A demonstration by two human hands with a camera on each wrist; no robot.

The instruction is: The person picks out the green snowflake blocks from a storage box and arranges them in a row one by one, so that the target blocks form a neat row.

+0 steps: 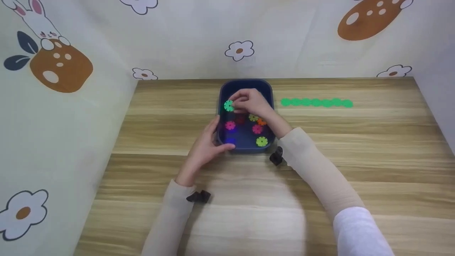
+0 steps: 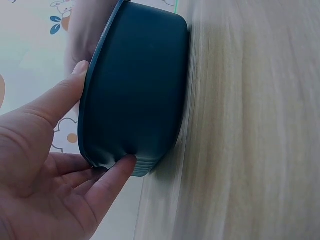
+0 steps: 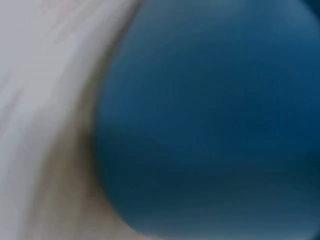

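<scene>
A dark blue plastic bin (image 1: pixel 245 147) stands on the table, holding several notched plastic discs. Among them are a pink disc (image 1: pixel 230 125), a yellow-green disc (image 1: pixel 262 141) and an orange disc (image 1: pixel 261 122). Over the bin, my right hand (image 1: pixel 250 103) pinches a green notched disc (image 1: pixel 228 105) between thumb and fingers. My left hand (image 1: pixel 206 145) grips the bin's near left corner, thumb at the front rim and fingers along the left side. In the left wrist view, this hand (image 2: pixel 65 185) touches the bin's outer wall (image 2: pixel 135 85). The right wrist view shows only the blurred bin wall (image 3: pixel 200 120).
To the right of the bin, a row of joined green discs (image 1: pixel 316 102) lies on the wooden table (image 1: pixel 355 153). A patterned cloth wall (image 1: pixel 192 42) closes the back and left sides. Dark wrist mounts (image 1: pixel 276 156) sit on both sleeves.
</scene>
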